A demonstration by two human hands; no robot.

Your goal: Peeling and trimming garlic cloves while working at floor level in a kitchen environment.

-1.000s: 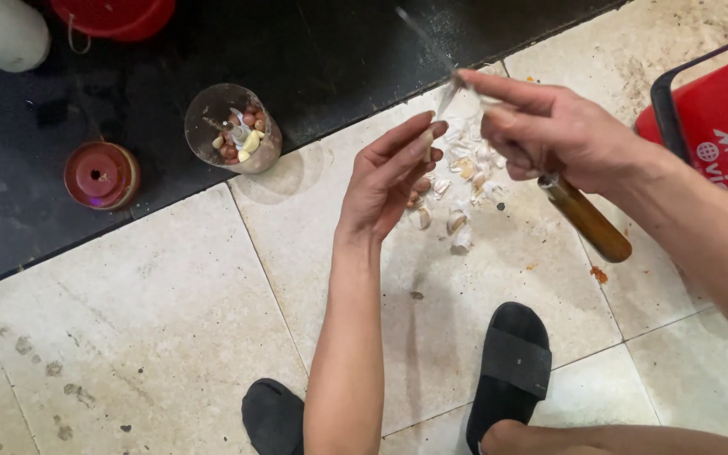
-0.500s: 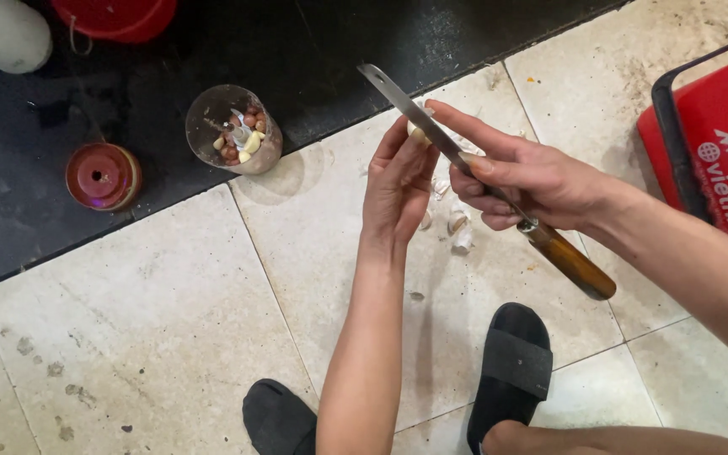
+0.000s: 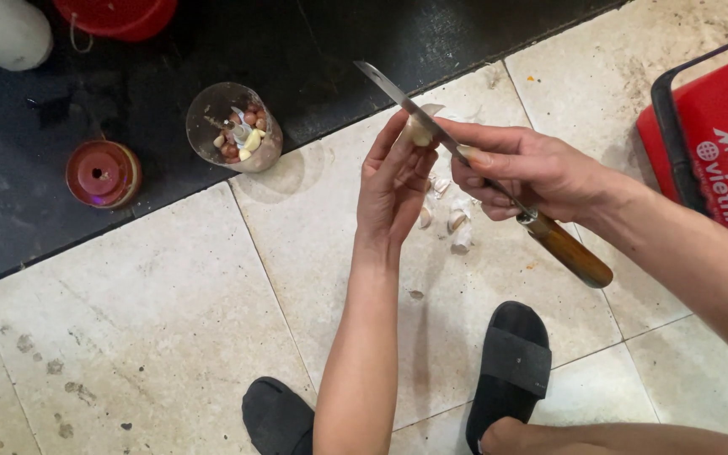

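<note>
Head view: black sandals (image 3: pixel 511 371) nearest. Beyond them, unpeeled cloves (image 3: pixel 457 223) on floor. Above cloves, left hand (image 3: pixel 393 185) pinches garlic clove (image 3: pixel 419 131); right hand (image 3: pixel 524 173) closed round knife (image 3: pixel 549 240), blade at clove. Farther left, jar (image 3: pixel 233 126) part-filled; several cloves left.

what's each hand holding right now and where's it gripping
The left hand pinches a garlic clove at its fingertips. The right hand holds a knife, grip where the blade meets the wooden handle.
</note>
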